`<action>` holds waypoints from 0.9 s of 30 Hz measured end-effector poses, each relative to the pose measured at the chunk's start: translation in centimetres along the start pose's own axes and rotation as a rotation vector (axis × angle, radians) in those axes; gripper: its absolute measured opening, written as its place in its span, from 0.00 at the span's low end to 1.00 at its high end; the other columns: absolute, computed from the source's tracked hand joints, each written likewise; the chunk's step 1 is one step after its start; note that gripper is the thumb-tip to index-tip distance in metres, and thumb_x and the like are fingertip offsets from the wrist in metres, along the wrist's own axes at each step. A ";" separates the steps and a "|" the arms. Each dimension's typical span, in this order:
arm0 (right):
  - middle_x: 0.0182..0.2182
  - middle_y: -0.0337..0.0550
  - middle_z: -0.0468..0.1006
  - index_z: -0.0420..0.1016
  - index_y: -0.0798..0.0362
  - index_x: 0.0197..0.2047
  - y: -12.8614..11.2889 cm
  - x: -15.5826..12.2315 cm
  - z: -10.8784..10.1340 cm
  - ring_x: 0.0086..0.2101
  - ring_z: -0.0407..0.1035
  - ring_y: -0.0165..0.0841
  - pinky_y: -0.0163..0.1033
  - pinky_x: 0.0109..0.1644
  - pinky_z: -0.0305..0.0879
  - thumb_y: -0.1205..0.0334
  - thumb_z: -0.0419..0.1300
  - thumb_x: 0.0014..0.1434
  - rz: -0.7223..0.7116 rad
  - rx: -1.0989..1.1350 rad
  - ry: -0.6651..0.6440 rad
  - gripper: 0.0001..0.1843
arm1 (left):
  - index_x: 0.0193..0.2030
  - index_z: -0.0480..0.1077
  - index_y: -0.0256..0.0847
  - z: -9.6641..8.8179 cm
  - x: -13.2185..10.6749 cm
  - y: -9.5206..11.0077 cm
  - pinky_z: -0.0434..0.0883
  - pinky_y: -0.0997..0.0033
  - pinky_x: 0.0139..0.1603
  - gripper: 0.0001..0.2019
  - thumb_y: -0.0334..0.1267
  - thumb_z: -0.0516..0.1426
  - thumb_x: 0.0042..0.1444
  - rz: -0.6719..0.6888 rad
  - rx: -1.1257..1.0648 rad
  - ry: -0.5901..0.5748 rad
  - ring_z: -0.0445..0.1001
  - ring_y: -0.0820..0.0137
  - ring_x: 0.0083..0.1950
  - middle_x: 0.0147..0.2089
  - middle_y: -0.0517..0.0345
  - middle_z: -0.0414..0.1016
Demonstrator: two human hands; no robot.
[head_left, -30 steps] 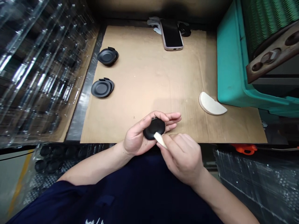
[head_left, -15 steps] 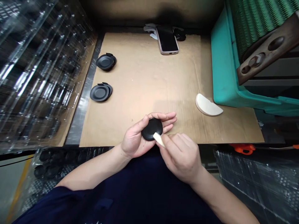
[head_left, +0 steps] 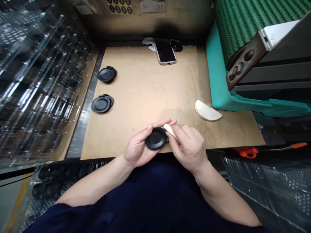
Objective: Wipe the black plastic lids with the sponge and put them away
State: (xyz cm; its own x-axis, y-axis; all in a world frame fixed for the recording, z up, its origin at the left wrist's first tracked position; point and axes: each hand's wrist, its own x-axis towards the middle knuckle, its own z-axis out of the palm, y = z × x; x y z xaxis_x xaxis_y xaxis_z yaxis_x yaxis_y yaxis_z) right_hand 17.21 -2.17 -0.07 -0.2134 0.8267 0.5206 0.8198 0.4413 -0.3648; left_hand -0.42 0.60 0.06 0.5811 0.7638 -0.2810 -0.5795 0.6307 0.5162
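My left hand (head_left: 138, 147) cradles a round black disc (head_left: 155, 138) at the near edge of the cardboard sheet (head_left: 150, 94), fingers curled round its rim. My right hand (head_left: 189, 147) pinches a small cream-coloured piece (head_left: 169, 129) and presses it against the disc's upper right edge. Both hands meet just in front of my body.
Two stacks of black discs (head_left: 102, 104) (head_left: 107, 74) lie at the sheet's left. A phone (head_left: 165, 51) rests at the back, a white half-round block (head_left: 206, 111) at the right. A teal machine (head_left: 233, 94) borders the right side, clear plastic trays (head_left: 36, 81) the left.
The cream piece has moved from the disc's lower face up to its upper right edge. The disc has turned in my left hand, and the camera has tilted up.
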 end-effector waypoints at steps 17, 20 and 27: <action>0.33 0.35 0.75 0.76 0.48 0.43 1.9 -0.4 -0.3 0.34 0.70 0.30 0.37 0.40 0.67 0.59 0.65 0.65 0.403 0.405 0.084 0.04 | 0.78 0.40 0.61 -0.5 -1.3 -0.2 0.78 0.56 0.55 0.62 0.35 0.74 0.44 0.878 1.256 -0.125 0.70 0.62 0.56 0.65 0.48 0.54; 0.34 0.36 0.75 0.76 0.49 0.43 1.8 -0.5 -0.4 0.34 0.70 0.30 0.37 0.40 0.66 0.59 0.65 0.65 0.404 0.397 0.076 0.05 | 0.78 0.37 0.60 -0.7 -1.2 -0.1 0.79 0.54 0.55 0.64 0.34 0.74 0.43 1.017 1.427 -0.140 0.69 0.59 0.59 0.66 0.47 0.53; 0.33 0.37 0.75 0.76 0.49 0.43 1.8 -0.5 -0.3 0.33 0.70 0.31 0.38 0.39 0.67 0.59 0.63 0.66 0.371 0.395 0.085 0.04 | 0.60 0.66 0.49 -0.4 -2.0 2.5 0.74 0.55 0.55 0.22 0.34 0.63 0.59 0.657 1.385 -0.048 0.73 0.60 0.53 0.50 0.50 0.72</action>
State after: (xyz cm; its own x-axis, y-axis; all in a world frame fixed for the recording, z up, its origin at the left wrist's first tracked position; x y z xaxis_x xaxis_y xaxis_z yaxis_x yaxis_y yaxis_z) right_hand 18.98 -1.89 -0.77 0.1089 0.9280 0.3564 0.5665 0.2367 -0.7893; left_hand -3.26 0.70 1.59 0.4763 0.8257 0.3022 0.2215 -0.4453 0.8675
